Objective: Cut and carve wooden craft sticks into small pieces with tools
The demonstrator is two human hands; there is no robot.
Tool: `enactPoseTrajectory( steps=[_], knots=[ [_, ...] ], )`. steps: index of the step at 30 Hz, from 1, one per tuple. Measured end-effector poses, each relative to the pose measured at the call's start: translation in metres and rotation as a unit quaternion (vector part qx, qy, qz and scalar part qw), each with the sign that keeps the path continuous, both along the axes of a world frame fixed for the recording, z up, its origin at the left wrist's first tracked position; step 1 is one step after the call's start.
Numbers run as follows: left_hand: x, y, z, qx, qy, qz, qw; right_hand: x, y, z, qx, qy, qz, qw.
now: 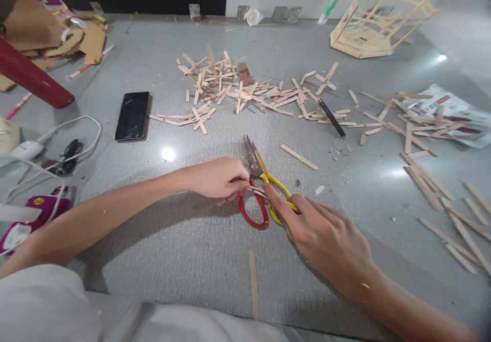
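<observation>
Near the middle of the table, my left hand [222, 178] pinches a thin wooden craft stick [256, 191]. The stick runs across to the fingertips of my right hand [318, 229], whose index finger is stretched along it and whose other fingers are curled; its thumb is hidden. Beneath both hands lie scissors [256, 160] with one red and one yellow handle, blades pointing away from me and slightly apart. My right fingers overlap the yellow handle. One loose craft stick [299, 157] lies to the right of the blades, another [253, 283] near the front edge.
A pile of craft sticks [218, 76] spreads across the back, with a black pen-like tool [332, 118] beside it. More sticks surround a plastic packet [452, 112] at right. A stick-built frame [360, 45] stands back right. A phone [132, 116] and white cables [95, 127] lie left.
</observation>
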State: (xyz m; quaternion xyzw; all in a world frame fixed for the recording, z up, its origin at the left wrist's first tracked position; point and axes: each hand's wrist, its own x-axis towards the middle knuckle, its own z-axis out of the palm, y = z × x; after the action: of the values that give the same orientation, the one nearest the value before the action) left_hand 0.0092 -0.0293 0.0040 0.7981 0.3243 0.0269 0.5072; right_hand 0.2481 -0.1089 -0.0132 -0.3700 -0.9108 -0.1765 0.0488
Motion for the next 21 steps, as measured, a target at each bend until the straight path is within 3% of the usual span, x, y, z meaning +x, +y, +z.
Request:
enactPoseTrajectory(
  steps=[21],
  knots=[
    [-0.003,0.001,-0.0071,-0.046,-0.034,0.007,0.998,-0.0039,-0.0002,0.0005,-0.015,-0.021,-0.009,1.0]
  ],
)
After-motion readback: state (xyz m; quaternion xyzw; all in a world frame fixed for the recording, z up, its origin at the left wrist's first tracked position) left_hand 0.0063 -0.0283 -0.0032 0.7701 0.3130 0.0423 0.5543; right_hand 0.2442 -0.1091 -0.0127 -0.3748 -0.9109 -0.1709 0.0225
